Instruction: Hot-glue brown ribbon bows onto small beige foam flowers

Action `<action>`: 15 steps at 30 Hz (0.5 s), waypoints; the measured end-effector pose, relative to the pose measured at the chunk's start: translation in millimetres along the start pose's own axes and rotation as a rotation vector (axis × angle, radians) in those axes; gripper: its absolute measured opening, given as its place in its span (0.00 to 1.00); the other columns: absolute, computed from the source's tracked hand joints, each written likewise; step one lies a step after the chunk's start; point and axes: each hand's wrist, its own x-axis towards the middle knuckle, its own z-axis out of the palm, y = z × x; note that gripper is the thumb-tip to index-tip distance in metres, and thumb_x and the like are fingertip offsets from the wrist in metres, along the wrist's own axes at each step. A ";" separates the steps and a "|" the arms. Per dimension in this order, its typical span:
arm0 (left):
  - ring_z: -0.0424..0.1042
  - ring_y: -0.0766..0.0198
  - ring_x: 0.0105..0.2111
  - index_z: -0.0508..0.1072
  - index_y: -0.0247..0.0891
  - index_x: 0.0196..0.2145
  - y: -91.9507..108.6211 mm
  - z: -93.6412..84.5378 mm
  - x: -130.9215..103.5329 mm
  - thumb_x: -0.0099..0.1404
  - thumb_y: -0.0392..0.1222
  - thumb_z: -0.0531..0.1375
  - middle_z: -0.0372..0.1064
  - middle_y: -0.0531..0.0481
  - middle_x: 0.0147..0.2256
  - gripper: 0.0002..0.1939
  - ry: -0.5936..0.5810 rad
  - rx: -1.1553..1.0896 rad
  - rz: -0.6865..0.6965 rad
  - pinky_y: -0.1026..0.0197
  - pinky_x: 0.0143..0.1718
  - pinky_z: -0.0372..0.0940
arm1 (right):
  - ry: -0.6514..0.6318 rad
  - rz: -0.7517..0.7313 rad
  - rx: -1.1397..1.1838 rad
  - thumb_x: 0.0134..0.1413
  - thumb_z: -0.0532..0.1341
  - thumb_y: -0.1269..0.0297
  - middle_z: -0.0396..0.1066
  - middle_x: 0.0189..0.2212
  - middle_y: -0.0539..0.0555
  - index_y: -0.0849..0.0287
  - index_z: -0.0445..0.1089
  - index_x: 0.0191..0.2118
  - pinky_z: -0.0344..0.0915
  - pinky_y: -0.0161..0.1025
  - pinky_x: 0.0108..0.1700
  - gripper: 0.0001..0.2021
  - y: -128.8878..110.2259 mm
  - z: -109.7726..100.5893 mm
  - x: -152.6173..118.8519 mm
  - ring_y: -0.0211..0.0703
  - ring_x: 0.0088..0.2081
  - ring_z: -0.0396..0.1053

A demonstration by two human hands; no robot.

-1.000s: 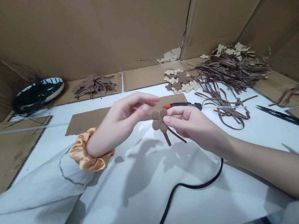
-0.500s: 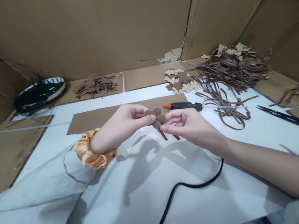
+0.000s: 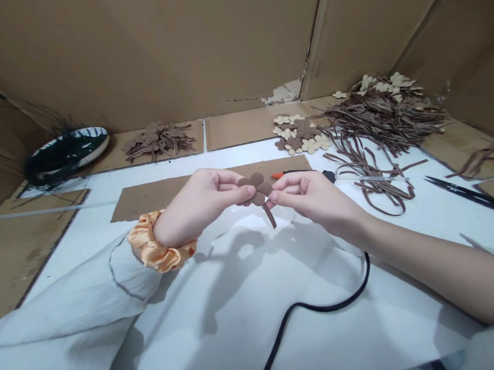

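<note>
Looking down at a white table (image 3: pixel 437 219) walled in by cardboard panels (image 3: pixel 155 40), I see my two arms meeting at centre frame. A flat cardboard strip (image 3: pixel 154 193) lies on the table behind my hands. Far right at the back sits a big pile of brown strips (image 3: pixel 380 118), with looser brown strips (image 3: pixel 376 182) spilling toward me. A black cord (image 3: pixel 306 311) curves across the white surface below my right forearm. At far left is a striped dish (image 3: pixel 65 151) holding dark fibres. Back left there is a small heap of brown pieces (image 3: pixel 158 137), back centre a cluster of tan and brown flower cutouts (image 3: pixel 300 135). Black scissors (image 3: pixel 464 190) lie at right. A glue gun (image 3: pixel 302 173) is mostly hidden behind my right hand; only its orange tip and a black bit show.

My left hand (image 3: pixel 204 199), orange scrunchie (image 3: pixel 159 246) on the wrist, is curled, thumb and fingertips pinching the left side of a brown flower piece (image 3: pixel 255 184). My right hand (image 3: pixel 313 197) is likewise curled, thumb and forefinger pinching its right side. The flower is held above the table, between both hands, its striped brown stem (image 3: pixel 269 215) hanging down and to the right, free of the surface.
</note>
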 end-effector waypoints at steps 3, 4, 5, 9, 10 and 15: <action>0.75 0.61 0.34 0.77 0.38 0.27 -1.0 -2.1 0.5 0.56 0.46 0.64 0.78 0.49 0.31 0.09 -0.007 -0.007 0.019 0.64 0.37 0.66 | 0.002 -0.016 -0.025 0.44 0.65 0.64 0.76 0.27 0.49 0.60 0.70 0.28 0.43 0.31 0.20 0.06 -3.4 -1.3 4.2 0.26 0.16 0.51; 0.75 0.61 0.34 0.77 0.38 0.28 -1.4 -2.9 0.4 0.56 0.47 0.64 0.78 0.48 0.31 0.09 -0.009 -0.003 0.028 0.63 0.38 0.67 | 0.001 -0.019 -0.031 0.45 0.65 0.63 0.76 0.27 0.49 0.60 0.70 0.28 0.41 0.32 0.19 0.06 -5.1 -1.2 5.0 0.25 0.15 0.48; 0.75 0.60 0.34 0.78 0.38 0.29 -1.7 -3.7 0.3 0.57 0.47 0.63 0.78 0.48 0.32 0.10 -0.011 -0.001 0.036 0.62 0.39 0.67 | -0.005 -0.016 -0.034 0.45 0.64 0.63 0.76 0.27 0.49 0.60 0.70 0.28 0.40 0.32 0.19 0.07 -7.0 -0.9 5.6 0.24 0.15 0.46; 0.76 0.59 0.36 0.77 0.36 0.29 -1.0 -5.8 0.0 0.57 0.44 0.63 0.78 0.47 0.31 0.09 -0.022 -0.102 0.049 0.60 0.43 0.69 | -0.082 0.006 -0.050 0.45 0.65 0.61 0.73 0.25 0.48 0.60 0.71 0.31 0.41 0.31 0.18 0.08 -12.9 1.2 8.5 0.25 0.15 0.47; 0.76 0.59 0.37 0.77 0.35 0.30 -0.6 -6.1 0.1 0.57 0.44 0.64 0.78 0.46 0.32 0.09 -0.026 -0.143 0.043 0.60 0.43 0.69 | -0.099 -0.003 -0.060 0.43 0.66 0.62 0.72 0.24 0.47 0.60 0.71 0.31 0.44 0.31 0.19 0.08 -13.6 1.5 9.8 0.26 0.17 0.51; 0.76 0.62 0.32 0.76 0.34 0.28 0.3 -6.4 0.9 0.55 0.44 0.64 0.77 0.48 0.29 0.09 0.091 -0.110 0.039 0.65 0.35 0.69 | -0.083 -0.079 -0.107 0.41 0.67 0.64 0.73 0.25 0.50 0.60 0.72 0.28 0.58 0.32 0.28 0.07 -13.5 -2.8 19.7 0.35 0.27 0.66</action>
